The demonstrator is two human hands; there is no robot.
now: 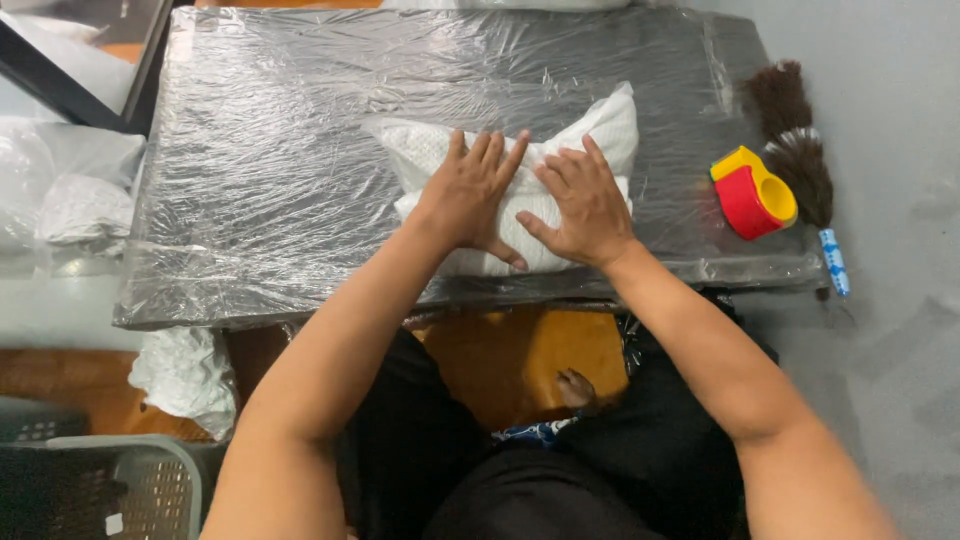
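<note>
— Where are the hands?

— Both lie flat on a folded white textured cloth [520, 170] sealed in clear plastic. The left hand [470, 195] presses its left half, fingers spread apart and pointing away from the person; the right hand [585, 205] presses the right half, fingers also splayed, thumb reaching toward the other hand. Neither hand grips anything (palms down, nothing clamped).

— And the cloth itself?

— It sits near the middle of a dark table [260, 180] wrapped in wrinkled plastic film, toward the near edge, just in front of the person.

— What else is around?

— At the table's right end, a red and yellow tape dispenser [752, 195], and just beside it a dark feather duster [800, 160] with a blue and white handle that overhangs the near-right corner. To the left, off the table, bagged white cloths [70, 200]; another white bundle [190, 375] hangs below the near-left edge. A grey plastic basket [140, 485] stands at the near left.
</note>
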